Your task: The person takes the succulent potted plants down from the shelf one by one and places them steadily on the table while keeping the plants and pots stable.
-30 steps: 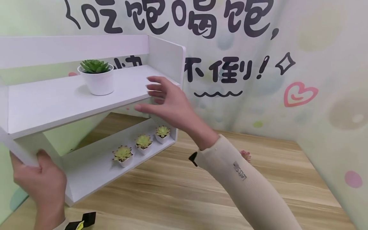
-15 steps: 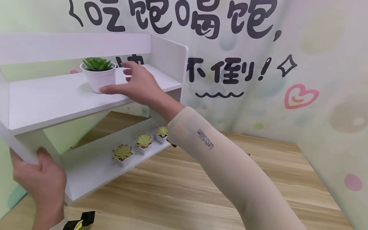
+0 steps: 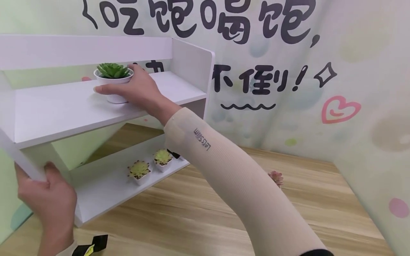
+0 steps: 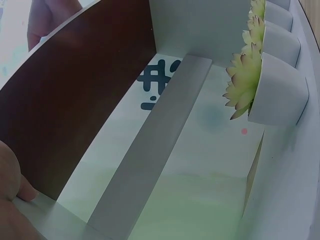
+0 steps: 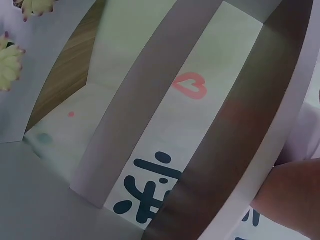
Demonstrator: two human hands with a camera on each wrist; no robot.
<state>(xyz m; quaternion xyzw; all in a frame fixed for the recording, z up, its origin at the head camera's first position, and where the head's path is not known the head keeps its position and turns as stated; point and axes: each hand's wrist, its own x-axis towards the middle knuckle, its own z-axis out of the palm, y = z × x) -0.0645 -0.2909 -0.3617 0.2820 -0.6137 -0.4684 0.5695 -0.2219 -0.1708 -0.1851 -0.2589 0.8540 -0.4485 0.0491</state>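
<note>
A white two-tier shelf (image 3: 51, 113) stands angled at the left of the head view. My left hand (image 3: 48, 199) grips its near side panel, thumb on the inner face. On the upper board sits a green succulent (image 3: 112, 70) in a round white pot (image 3: 117, 99). My right hand (image 3: 141, 87) holds this pot, thumb across the front; its other fingers are mostly hidden behind it. Small yellow-green succulents (image 3: 139, 170) in white pots line the lower board; the right sleeve covers the farthest in the head view. The left wrist view shows three white pots (image 4: 280, 92) there.
The shelf rests on a wood-grain table (image 3: 179, 206). A reddish-pink succulent (image 3: 276, 177) peeks out beyond the right sleeve (image 3: 221, 160). Behind stands a pale backdrop (image 3: 362, 71) with black characters and a pink heart.
My right hand has moved left from the shelf's right part to the green succulent's pot and taken hold of it. The left hand keeps its grip on the side panel.
</note>
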